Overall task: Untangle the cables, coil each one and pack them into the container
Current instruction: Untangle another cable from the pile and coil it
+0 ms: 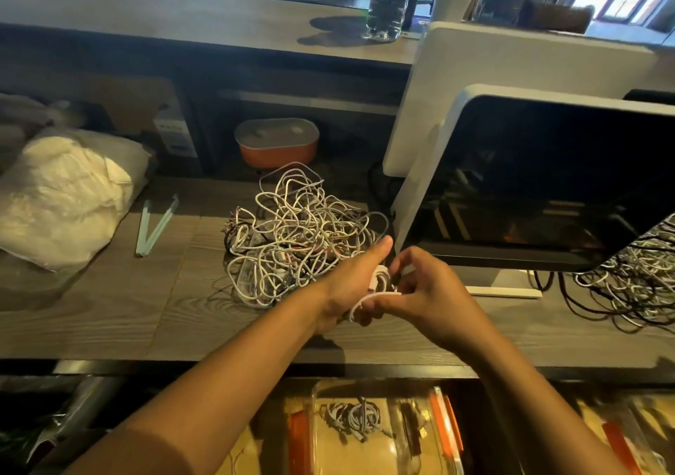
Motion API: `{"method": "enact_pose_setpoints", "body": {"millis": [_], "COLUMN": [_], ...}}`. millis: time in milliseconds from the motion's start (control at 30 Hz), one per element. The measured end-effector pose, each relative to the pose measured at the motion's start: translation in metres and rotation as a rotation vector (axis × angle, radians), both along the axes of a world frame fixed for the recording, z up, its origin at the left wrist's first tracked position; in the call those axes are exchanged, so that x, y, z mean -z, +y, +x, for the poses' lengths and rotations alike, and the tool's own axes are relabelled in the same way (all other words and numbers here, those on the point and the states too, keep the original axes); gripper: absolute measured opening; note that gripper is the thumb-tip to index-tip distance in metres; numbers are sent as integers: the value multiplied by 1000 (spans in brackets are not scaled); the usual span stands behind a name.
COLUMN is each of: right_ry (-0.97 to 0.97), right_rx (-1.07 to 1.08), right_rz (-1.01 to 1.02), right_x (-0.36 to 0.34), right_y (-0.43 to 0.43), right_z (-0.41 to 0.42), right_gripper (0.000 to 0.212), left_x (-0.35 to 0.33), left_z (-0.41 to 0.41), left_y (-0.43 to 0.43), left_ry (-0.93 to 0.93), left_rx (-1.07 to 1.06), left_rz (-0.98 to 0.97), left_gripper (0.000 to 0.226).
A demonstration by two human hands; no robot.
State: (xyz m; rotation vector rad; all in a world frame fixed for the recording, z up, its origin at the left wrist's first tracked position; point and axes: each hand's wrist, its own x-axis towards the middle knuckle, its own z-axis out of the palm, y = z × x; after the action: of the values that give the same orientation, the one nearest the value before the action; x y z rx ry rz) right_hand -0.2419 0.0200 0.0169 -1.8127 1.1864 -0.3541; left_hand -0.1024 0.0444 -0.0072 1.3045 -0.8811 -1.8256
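Note:
A tangled heap of white and dark cables [299,233] lies on the wooden desk [109,314]. In front of it my left hand [350,284] grips a small coil of white cable [380,277], thumb raised. My right hand [427,288] pinches a loop of that same cable beside the coil. Below the desk edge sits a clear plastic container [383,434] with orange clips, and a coiled white cable [354,420] lies inside it.
A monitor [548,190] stands close on the right, with more dark and white cables [628,292] beside its foot. A white filled bag [62,197] and two pale green strips [155,226] lie left. An orange lidded box [276,142] sits behind the heap.

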Motion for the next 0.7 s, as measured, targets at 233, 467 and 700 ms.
{"method": "enact_pose_setpoints", "body": {"millis": [233,467,700], "right_ry": [-63,-271,-362], "right_rx": [-198,-167,74], "right_rz": [4,142,169], "right_x": [3,15,28], "right_y": [2,12,0], "right_z": [-3,-9,-24], "right_gripper": [20,6,5], "left_x": [-8,-1,5], "left_z": [12,5,1], "left_y": [9,8,13], "left_ry": [154,137,-52], "left_rx": [255,289,88], "left_rz": [44,110,-30], "left_gripper": [56,45,26]}}
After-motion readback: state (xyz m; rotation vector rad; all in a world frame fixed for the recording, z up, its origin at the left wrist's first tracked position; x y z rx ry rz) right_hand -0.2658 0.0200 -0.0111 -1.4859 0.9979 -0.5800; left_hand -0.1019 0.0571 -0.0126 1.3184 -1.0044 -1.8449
